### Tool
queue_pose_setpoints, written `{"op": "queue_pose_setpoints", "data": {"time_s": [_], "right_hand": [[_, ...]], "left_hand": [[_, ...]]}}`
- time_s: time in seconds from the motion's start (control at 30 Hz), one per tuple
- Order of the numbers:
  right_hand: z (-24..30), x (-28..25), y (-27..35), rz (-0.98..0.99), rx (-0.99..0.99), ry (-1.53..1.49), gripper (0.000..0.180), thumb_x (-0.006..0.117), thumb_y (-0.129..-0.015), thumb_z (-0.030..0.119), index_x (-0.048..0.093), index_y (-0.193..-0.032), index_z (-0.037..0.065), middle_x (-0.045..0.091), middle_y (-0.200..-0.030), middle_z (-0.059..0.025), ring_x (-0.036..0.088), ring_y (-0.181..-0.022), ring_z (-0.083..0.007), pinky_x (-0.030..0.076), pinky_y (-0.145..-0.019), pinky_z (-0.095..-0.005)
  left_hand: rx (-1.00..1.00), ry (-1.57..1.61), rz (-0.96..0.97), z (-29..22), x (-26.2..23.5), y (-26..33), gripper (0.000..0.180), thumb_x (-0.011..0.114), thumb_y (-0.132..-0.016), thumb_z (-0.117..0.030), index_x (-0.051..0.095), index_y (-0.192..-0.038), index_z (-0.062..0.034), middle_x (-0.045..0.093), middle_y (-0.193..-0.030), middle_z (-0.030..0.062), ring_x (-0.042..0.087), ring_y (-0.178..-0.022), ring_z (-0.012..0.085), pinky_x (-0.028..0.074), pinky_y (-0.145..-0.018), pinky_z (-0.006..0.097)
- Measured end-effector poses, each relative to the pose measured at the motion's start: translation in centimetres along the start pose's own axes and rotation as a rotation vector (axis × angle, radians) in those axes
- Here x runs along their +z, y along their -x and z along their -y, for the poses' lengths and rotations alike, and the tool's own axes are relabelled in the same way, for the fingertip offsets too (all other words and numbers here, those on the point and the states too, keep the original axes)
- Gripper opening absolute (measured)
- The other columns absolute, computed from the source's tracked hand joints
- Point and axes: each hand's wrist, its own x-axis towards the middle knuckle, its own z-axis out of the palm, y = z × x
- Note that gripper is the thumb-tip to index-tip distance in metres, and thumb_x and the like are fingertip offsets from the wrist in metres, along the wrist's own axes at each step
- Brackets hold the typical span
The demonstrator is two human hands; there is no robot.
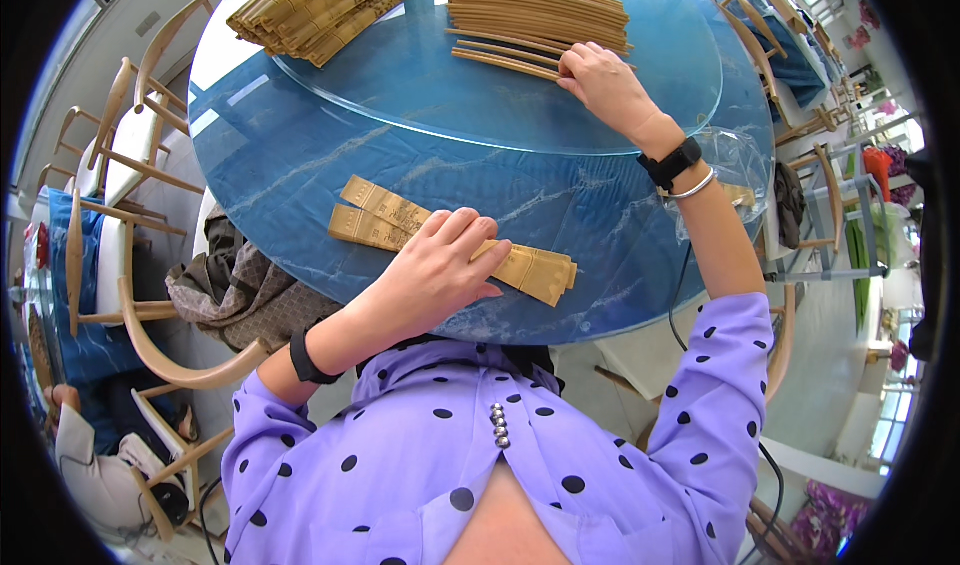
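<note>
Left hand point(440, 265) bent over fanned gold paper sleeves point(372, 227) on blue bench point(270, 190); grip hidden, cannot tell. Right hand point(607, 87) pinches right end of nearest wooden chopsticks point(505, 63), glass turntable point(675, 85).

Plenty of room through mid-frame here, a bare lane on the table point(280, 155) between the glass disc point(675, 75) and the gold strips point(370, 213) under the left hand point(450, 250)! Tighter up top: a pile point(325, 10) blocks upper left, sticks point(535, 10) crowd top centre, the gap between them widening downward. Over right, the right forearm point(715, 235) cuts across, a plastic bag point(755, 165) just beside it.
</note>
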Motion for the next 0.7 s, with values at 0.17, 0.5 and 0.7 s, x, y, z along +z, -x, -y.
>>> {"op": "queue_pose_setpoints", "data": {"time_s": [0.17, 0.5, 0.7], "right_hand": [[2.1, 0.6, 1.9, -0.057, -0.015, 0.183, 0.019, 0.063, -0.100, 0.020, 0.058, -0.101, 0.002, 0.059, -0.098, -0.0132, 0.061, -0.102, -0.0297, 0.052, -0.091, -0.0384], [6.3, -5.1, 6.3, -0.248, 0.144, -0.139, 0.029, 0.058, -0.106, 0.028, 0.056, -0.104, -0.001, 0.066, -0.080, -0.0153, 0.070, -0.069, -0.0266, 0.057, -0.067, -0.0378], [13.2, -13.5, 9.4, -0.126, 0.534, -0.496, 0.033, 0.063, -0.104, 0.032, 0.060, -0.103, -0.001, 0.061, -0.069, -0.0108, 0.060, -0.056, -0.0230, 0.047, -0.057, -0.0350]], "left_hand": [[-0.042, 0.013, 0.099, -0.1, 0.8, -0.4, 0.063, 0.082, -0.080, -0.032, 0.059, -0.132, -0.0061, 0.053, -0.123, 0.0091, 0.051, -0.118, 0.0294, 0.042, -0.102, 0.045], [0.005, 0.026, 0.023, -1.1, 2.3, -1.1, 0.052, 0.081, -0.078, -0.017, 0.062, -0.126, -0.0091, 0.056, -0.118, 0.0071, 0.055, -0.112, 0.0277, 0.046, -0.096, 0.042], [-0.074, 0.052, -0.078, -0.3, 2.3, 0.0, 0.038, 0.078, -0.080, -0.012, 0.063, -0.115, -0.0073, 0.057, -0.111, 0.0078, 0.057, -0.107, 0.0271, 0.046, -0.093, 0.040]]}}
